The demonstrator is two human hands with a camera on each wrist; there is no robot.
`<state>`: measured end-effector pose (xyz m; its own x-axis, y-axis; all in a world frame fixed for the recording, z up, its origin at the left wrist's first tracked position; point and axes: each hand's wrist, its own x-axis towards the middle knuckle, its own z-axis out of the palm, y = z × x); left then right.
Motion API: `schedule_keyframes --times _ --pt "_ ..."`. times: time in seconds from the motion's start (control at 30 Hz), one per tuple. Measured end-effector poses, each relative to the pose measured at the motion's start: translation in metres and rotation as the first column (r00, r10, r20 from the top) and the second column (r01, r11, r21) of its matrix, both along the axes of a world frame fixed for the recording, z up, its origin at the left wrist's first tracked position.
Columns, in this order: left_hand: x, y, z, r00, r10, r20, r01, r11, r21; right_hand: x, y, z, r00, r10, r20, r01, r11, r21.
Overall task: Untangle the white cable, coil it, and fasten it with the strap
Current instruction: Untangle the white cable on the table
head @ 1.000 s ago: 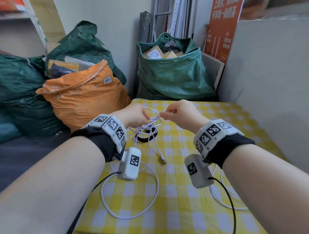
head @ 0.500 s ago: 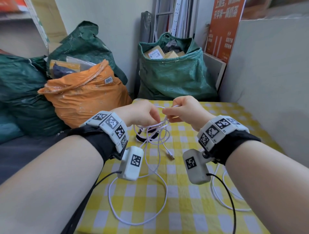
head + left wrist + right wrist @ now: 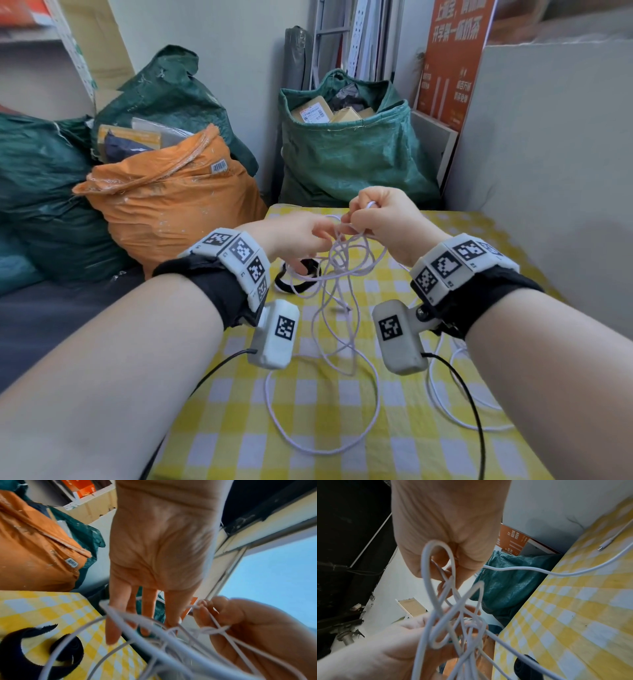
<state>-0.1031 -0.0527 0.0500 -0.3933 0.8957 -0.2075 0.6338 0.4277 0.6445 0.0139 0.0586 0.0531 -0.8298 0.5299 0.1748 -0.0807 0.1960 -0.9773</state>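
The white cable (image 3: pixel 342 274) hangs in a tangle between my two raised hands, and its lower loops lie on the yellow checked tablecloth (image 3: pixel 219 445). My right hand (image 3: pixel 363 216) pinches a loop of the cable (image 3: pixel 426 588) between thumb and curled fingers (image 3: pixel 447 572). My left hand (image 3: pixel 318 233) is just left of it. Its fingers (image 3: pixel 113 628) are straight and spread, and strands of cable (image 3: pixel 154 631) run across them. The tangle hides its thumb. The black strap (image 3: pixel 298 281) lies curled on the cloth under the hands (image 3: pixel 10 658). One cable plug (image 3: pixel 606 545) rests on the cloth to the right.
Beyond the table's far edge stand an orange sack (image 3: pixel 171 205) and green sacks (image 3: pixel 349 161) of parcels. A grey board (image 3: pixel 548 171) walls the right side, with an orange poster (image 3: pixel 455 61) behind it. Black camera leads (image 3: pixel 472 411) trail from both wrists.
Both hands have risen and moved away from me, lifting more of the tangle off the cloth. The left hand's fingers have straightened out of their earlier grip.
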Motion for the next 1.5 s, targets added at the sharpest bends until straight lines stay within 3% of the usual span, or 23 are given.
schedule_keyframes --times 0.1,0.23,0.37,0.5,0.63,0.73,0.83,0.93,1.1,1.17,1.3,1.43,1.5 --pt "0.0 -0.006 0.0 0.984 0.061 0.17 -0.068 0.997 0.037 0.001 0.004 0.001 1.0 0.01 -0.026 -0.011 1.0 -0.014" --pt "-0.001 -0.011 0.003 0.963 0.061 0.261 -0.081 0.994 0.067 0.0 0.003 0.0 1.0 -0.007 -0.022 0.007 1.0 0.0" --pt "0.004 -0.01 0.003 0.977 0.013 0.211 -0.028 0.997 0.066 0.001 0.001 0.003 0.996 0.035 -0.079 -0.041 0.997 -0.073" --pt "0.011 -0.007 0.007 0.994 0.011 0.105 -0.036 0.971 0.234 -0.001 0.0 0.004 0.993 0.041 -0.113 -0.055 0.992 -0.118" --pt "0.013 -0.008 0.01 0.996 0.013 0.087 -0.036 0.96 0.278 -0.003 0.0 0.003 0.997 0.004 -0.077 -0.007 0.999 -0.043" --pt "0.004 -0.011 0.008 0.979 0.116 0.165 -0.161 0.944 0.288 -0.001 0.002 0.004 0.997 -0.067 -0.042 0.069 0.996 0.053" --pt "-0.003 -0.015 0.011 0.863 0.236 0.447 -0.389 0.875 0.289 0.003 0.01 0.006 0.987 -0.16 -0.034 0.162 0.984 0.077" --pt "-0.008 -0.019 0.013 0.66 0.35 0.664 -0.634 0.735 0.242 0.003 0.012 0.008 0.98 -0.198 -0.011 0.198 0.973 0.119" --pt "-0.025 -0.033 0.013 0.353 0.418 0.837 -0.883 0.445 0.15 0.009 0.026 0.003 0.943 -0.331 0.039 0.318 0.93 0.185" --pt "-0.034 -0.04 0.009 0.28 0.454 0.846 -0.912 0.401 0.087 0.011 0.031 0.001 0.926 -0.378 0.019 0.371 0.916 0.149" --pt "-0.043 -0.047 0.001 0.27 0.574 0.773 -0.907 0.422 0.004 0.011 0.023 0.001 0.93 -0.368 -0.013 0.368 0.929 0.034" --pt "-0.053 -0.055 -0.002 0.31 0.71 0.632 -0.918 0.396 0.006 0.008 0.02 -0.002 0.933 -0.361 -0.01 0.361 0.933 0.015" --pt "-0.052 -0.055 -0.002 0.361 0.768 0.528 -0.902 0.431 -0.012 0.006 0.019 -0.003 0.943 -0.333 -0.029 0.333 0.943 0.004"
